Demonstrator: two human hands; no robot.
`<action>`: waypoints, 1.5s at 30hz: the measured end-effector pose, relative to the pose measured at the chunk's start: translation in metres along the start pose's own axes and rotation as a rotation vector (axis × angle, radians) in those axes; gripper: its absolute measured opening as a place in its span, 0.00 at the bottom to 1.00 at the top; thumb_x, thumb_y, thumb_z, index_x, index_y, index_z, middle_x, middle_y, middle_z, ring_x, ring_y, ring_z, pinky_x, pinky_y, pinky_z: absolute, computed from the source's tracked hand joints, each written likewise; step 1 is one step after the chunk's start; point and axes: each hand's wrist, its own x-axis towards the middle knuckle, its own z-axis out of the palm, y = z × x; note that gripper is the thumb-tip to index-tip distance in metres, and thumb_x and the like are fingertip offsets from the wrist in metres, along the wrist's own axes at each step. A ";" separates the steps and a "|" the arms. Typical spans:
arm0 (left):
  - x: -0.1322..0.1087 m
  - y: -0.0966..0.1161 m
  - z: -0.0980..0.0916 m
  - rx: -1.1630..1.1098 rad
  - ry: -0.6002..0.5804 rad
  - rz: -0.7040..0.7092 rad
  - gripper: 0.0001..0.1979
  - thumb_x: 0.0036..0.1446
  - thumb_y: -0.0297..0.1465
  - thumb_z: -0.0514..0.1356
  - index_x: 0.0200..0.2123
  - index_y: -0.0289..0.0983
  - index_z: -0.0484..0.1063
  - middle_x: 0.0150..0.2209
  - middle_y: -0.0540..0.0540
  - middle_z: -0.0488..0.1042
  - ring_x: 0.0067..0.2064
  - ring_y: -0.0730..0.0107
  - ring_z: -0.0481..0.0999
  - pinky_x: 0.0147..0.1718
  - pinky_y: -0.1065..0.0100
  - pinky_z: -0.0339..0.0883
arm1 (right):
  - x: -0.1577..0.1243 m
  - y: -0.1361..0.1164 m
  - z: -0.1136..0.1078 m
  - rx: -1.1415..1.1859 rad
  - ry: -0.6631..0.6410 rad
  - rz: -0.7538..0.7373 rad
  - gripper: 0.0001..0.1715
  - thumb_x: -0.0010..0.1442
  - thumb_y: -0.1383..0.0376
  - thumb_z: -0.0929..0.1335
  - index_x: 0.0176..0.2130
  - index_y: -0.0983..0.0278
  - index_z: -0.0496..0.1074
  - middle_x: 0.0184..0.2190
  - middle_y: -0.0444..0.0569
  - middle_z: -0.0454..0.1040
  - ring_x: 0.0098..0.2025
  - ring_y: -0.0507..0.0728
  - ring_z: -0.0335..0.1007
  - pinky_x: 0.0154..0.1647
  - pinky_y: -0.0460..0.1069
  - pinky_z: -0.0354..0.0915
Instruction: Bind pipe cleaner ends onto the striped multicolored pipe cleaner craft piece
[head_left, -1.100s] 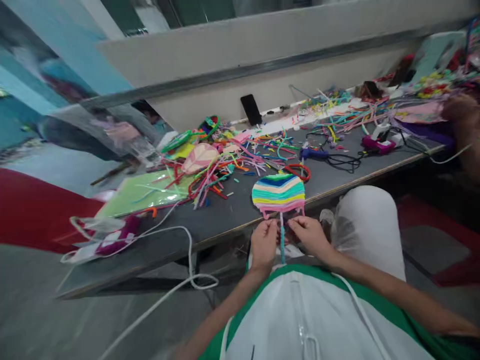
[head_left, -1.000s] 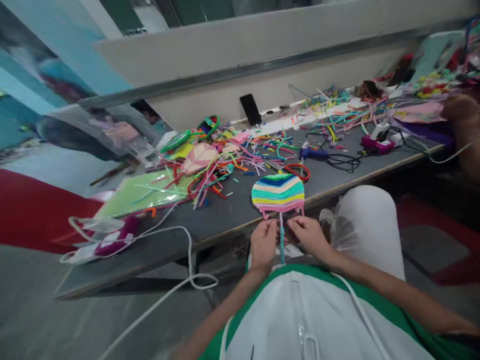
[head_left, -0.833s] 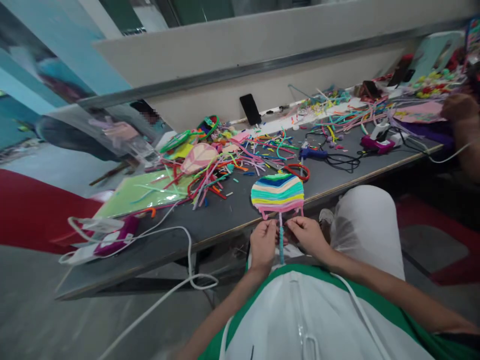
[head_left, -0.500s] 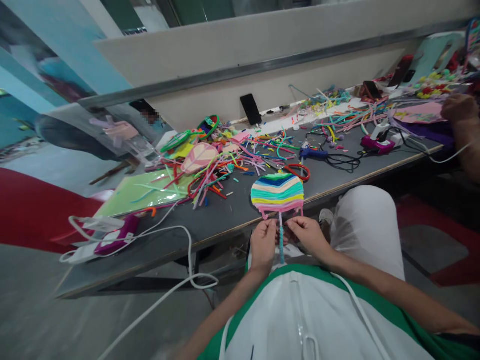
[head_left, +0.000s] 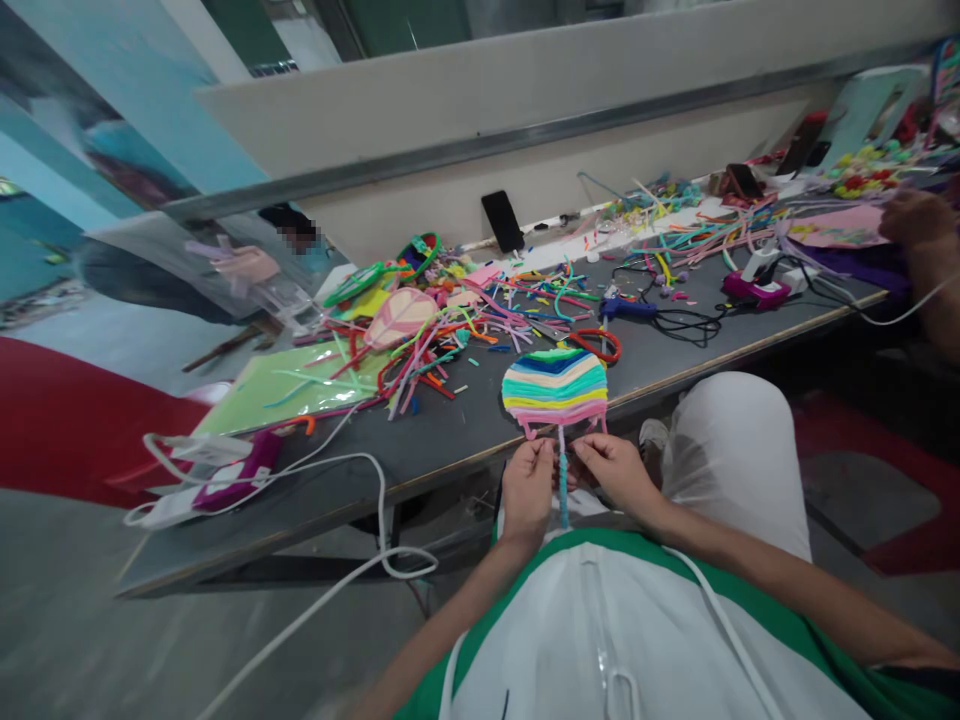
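Note:
A striped fan-shaped piece (head_left: pixel 556 386) of coloured pipe cleaners lies at the near edge of the grey table (head_left: pixel 450 440), with a teal stem (head_left: pixel 562 490) hanging down from it. My left hand (head_left: pixel 526 490) and my right hand (head_left: pixel 611 470) are on either side of the stem just below the table edge. Both hands have their fingers pinched at the pink lower fringe of the piece.
Loose pipe cleaners (head_left: pixel 465 325) litter the table. A green sheet (head_left: pixel 292 385) lies left, a glue gun (head_left: pixel 225 480) with white cord nearer left, a blue glue gun (head_left: pixel 626 308) and a black phone (head_left: pixel 501 220) behind. Another person's hand (head_left: pixel 911 220) is at far right.
Almost nothing has moved. Both hands stay pinched at the bottom of the striped piece, and the view has shifted only slightly.

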 end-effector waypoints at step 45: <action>0.000 0.022 -0.040 0.045 -0.183 -0.278 0.21 0.52 0.47 0.60 0.37 0.34 0.69 0.30 0.45 0.74 0.23 0.72 0.74 0.19 0.73 0.65 | 0.019 0.021 -0.020 0.502 0.014 0.142 0.22 0.51 0.49 0.70 0.28 0.66 0.77 0.26 0.49 0.75 0.27 0.52 0.64 0.31 0.47 0.60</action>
